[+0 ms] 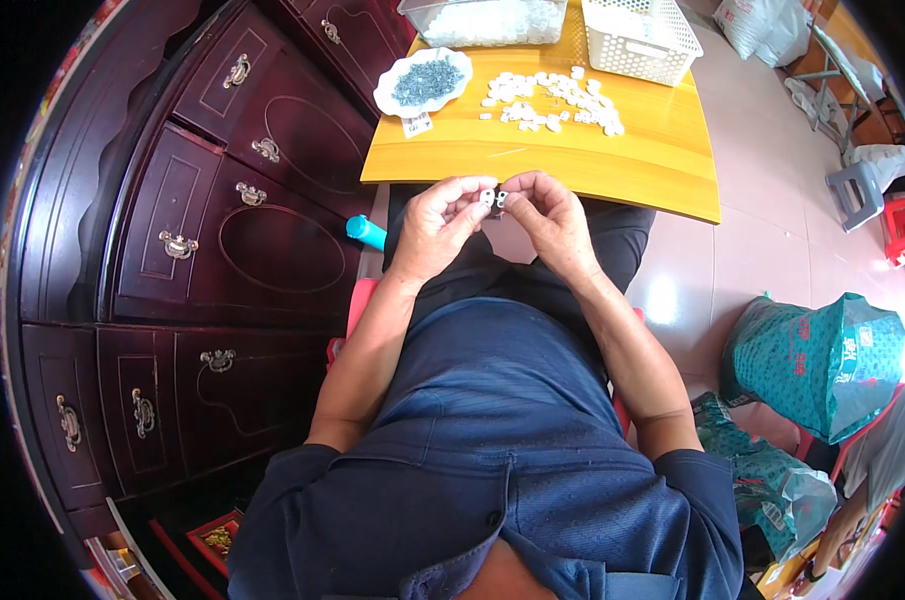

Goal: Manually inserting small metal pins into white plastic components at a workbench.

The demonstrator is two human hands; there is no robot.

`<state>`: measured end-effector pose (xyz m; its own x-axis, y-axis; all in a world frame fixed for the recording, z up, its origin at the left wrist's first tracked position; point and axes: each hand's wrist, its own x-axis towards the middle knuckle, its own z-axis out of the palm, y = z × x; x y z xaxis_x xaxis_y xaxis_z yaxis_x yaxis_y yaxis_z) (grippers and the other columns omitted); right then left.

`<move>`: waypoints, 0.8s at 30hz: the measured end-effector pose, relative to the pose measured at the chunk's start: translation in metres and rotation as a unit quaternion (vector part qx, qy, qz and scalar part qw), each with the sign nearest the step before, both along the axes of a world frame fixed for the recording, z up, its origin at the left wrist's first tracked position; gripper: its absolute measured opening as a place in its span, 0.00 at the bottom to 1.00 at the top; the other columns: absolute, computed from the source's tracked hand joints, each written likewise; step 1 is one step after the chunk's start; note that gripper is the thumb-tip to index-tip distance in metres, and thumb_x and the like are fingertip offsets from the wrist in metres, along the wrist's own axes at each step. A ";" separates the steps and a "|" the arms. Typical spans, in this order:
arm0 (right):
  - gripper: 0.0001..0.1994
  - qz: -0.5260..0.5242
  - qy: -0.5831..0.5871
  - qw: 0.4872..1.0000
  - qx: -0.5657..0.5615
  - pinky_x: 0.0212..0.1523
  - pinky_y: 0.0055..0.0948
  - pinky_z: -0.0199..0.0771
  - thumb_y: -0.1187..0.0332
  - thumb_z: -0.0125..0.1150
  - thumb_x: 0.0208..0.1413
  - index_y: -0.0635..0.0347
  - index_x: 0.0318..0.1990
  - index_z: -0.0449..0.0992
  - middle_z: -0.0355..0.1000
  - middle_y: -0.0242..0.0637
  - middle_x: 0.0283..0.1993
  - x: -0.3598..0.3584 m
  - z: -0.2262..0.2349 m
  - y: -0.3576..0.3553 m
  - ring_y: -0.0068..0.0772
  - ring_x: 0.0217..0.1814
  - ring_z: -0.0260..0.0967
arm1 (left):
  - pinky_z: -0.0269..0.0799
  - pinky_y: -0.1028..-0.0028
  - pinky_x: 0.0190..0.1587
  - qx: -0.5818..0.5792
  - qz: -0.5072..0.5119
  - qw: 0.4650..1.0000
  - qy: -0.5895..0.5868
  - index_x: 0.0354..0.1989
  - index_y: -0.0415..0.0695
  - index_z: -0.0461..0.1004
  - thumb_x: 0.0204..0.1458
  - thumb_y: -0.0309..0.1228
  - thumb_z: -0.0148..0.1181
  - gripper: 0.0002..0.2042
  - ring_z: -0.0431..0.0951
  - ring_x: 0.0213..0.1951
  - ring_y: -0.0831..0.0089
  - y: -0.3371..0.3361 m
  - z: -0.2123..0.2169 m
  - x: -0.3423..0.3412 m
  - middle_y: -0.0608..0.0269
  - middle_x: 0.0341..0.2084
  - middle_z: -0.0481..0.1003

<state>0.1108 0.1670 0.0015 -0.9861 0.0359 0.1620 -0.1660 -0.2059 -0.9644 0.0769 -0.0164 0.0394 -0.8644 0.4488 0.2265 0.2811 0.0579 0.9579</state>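
Note:
My left hand [440, 222] pinches a small white plastic piece [487, 197] with holes in it, between thumb and fingers. Close against it, my right hand [552, 220] pinches another small piece [502, 199], pale with dark openings. The two pieces meet or nearly meet; whether they are joined, I cannot tell. Both hands are in front of the near edge of the yellow wooden table [442, 165], above my lap. On the table lies a loose spread of small white plastic pieces [557, 100]. A white scalloped dish [382, 97] holds many small dark metal-looking parts [427, 82].
A clear bin [487, 22] of white pieces and a white perforated basket [637, 55] stand at the table's back. Dark wooden cabinets [282, 150] line the left, with a turquoise bottle [365, 232] nearby. Teal bags [812, 360], a grey stool [855, 195] and a red stool [902, 230] are at right.

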 end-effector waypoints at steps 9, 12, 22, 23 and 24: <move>0.07 0.008 -0.017 0.999 0.035 0.43 0.18 0.74 0.73 0.61 0.63 0.66 0.46 0.76 0.78 0.31 0.38 0.001 0.001 0.000 0.16 0.39 0.73 | 0.74 0.80 0.34 -0.046 -0.012 0.997 0.065 0.49 0.36 0.78 0.59 0.19 0.59 0.11 0.77 0.30 0.80 -0.002 0.004 -0.003 0.63 0.34 0.78; 0.08 0.026 -0.043 0.999 0.011 0.44 0.18 0.74 0.73 0.63 0.62 0.67 0.46 0.76 0.78 0.32 0.38 0.000 0.000 0.000 0.17 0.39 0.74 | 0.74 0.79 0.33 -0.075 -0.015 0.994 0.080 0.50 0.35 0.78 0.59 0.21 0.59 0.11 0.76 0.28 0.79 -0.002 0.010 -0.001 0.62 0.34 0.78; 0.08 0.103 -0.106 0.985 -0.093 0.45 0.23 0.75 0.69 0.63 0.63 0.67 0.42 0.79 0.79 0.35 0.36 -0.003 -0.001 0.001 0.22 0.38 0.75 | 0.74 0.75 0.36 -0.103 -0.025 0.985 0.134 0.47 0.36 0.79 0.59 0.22 0.59 0.10 0.79 0.32 0.75 -0.003 0.011 -0.003 0.58 0.33 0.79; 0.08 0.102 -0.106 0.985 -0.093 0.45 0.23 0.75 0.69 0.63 0.63 0.67 0.42 0.79 0.79 0.35 0.36 -0.003 -0.001 0.000 0.22 0.38 0.75 | 0.74 0.75 0.36 -0.103 -0.025 0.985 0.134 0.47 0.36 0.79 0.59 0.22 0.59 0.10 0.79 0.32 0.75 -0.003 0.011 -0.003 0.58 0.33 0.79; 0.08 0.101 -0.114 0.984 -0.093 0.45 0.23 0.75 0.69 0.63 0.63 0.67 0.42 0.79 0.79 0.35 0.36 -0.003 -0.002 0.000 0.22 0.38 0.75 | 0.75 0.75 0.36 -0.121 -0.026 0.983 0.133 0.46 0.35 0.79 0.59 0.22 0.59 0.09 0.80 0.33 0.75 -0.004 0.012 -0.004 0.58 0.33 0.79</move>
